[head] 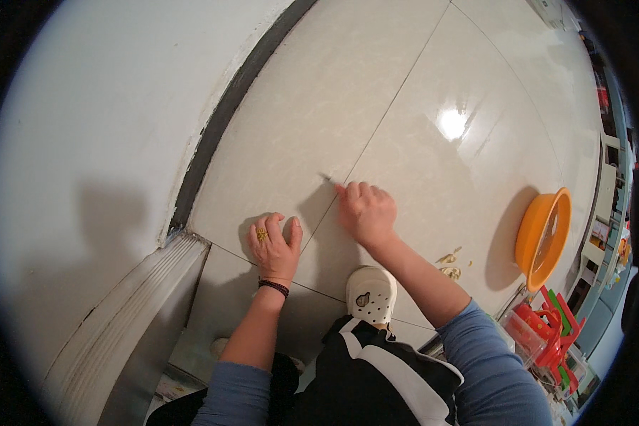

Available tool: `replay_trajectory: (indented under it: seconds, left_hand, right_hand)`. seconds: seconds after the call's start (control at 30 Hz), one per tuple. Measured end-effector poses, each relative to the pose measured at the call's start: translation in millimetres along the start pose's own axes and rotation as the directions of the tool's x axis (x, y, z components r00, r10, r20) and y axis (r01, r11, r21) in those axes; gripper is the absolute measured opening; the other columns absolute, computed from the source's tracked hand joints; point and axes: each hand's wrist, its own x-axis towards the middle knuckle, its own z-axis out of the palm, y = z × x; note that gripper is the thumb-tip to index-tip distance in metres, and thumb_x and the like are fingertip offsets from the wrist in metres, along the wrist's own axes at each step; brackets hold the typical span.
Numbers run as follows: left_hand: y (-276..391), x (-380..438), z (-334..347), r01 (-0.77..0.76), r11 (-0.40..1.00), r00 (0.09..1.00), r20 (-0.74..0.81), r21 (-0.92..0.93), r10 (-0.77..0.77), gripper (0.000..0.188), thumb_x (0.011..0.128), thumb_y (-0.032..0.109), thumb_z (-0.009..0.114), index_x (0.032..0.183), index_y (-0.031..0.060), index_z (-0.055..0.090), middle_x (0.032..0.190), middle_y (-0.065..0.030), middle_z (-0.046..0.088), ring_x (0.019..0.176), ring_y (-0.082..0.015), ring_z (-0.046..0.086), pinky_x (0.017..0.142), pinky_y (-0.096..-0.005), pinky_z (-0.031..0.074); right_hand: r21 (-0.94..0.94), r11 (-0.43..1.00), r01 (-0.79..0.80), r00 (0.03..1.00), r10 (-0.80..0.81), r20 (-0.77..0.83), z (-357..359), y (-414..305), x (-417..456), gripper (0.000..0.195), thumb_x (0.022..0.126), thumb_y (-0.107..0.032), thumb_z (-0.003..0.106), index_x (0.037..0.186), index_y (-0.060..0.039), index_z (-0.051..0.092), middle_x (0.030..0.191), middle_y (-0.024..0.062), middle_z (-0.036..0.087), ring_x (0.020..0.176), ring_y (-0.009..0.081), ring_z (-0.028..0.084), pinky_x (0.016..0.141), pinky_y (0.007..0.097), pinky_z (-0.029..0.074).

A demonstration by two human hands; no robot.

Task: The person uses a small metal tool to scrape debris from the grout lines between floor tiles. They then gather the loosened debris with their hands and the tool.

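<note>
My right hand (367,213) is a closed fist, slightly blurred, over the pale floor tiles (383,144). A thin, dark, pointed thing (325,177) juts from its thumb side towards the upper left; it may be a blade or a tool tip, and the rest is hidden in the fist. To its left, my left hand (273,243) is low at the floor with fingers bent and spread, a gold-coloured ring on one finger and a dark beaded bracelet at the wrist. Nothing shows in that hand.
At the left are a white wall (112,106) with a dark base strip (234,90) and a ridged door frame (154,282). Pale scraps (450,272) lie right of my white clog (371,294). Farther right, an orange basin (543,237) stands near red and green plastic items (554,330).
</note>
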Motion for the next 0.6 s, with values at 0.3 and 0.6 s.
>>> replay_trajectory:
  seconds: [0.3, 0.6]
  left_hand:
    - [2.8, 1.4, -2.9, 0.016, 1.0, 1.0, -0.003, 0.027, -0.016, 0.029, 0.086, 0.028, 0.066, 0.101, 0.0067, 0.054, 0.098, -0.008, 0.058, 0.09, -0.0303, 0.054, 0.079, -0.0439, 0.043]
    - [0.8, 0.4, 0.5, 0.0, 1.0, 1.0, -0.03, 0.0, 0.0, 0.029, 0.086, 0.029, 0.065, 0.101, 0.0071, 0.054, 0.097, -0.008, 0.057, 0.088, -0.0312, 0.053, 0.079, -0.0438, 0.043]
  right_hand:
    - [-0.039, 0.995, -0.096, 0.994, 0.097, 0.039, 0.1, 9.7, 16.5, 0.033, 0.088, -0.026, 0.063, 0.062, -0.0103, 0.05, 0.056, 0.0054, 0.053, 0.048, 0.022, 0.056, 0.044, 0.0341, 0.044]
    - [-0.07, 0.994, -0.083, 0.993, 0.088, 0.073, 2.9, 2.2, 13.8, 0.033, 0.088, -0.027, 0.063, 0.063, -0.0102, 0.05, 0.057, 0.0056, 0.053, 0.048, 0.0214, 0.056, 0.044, 0.0331, 0.044]
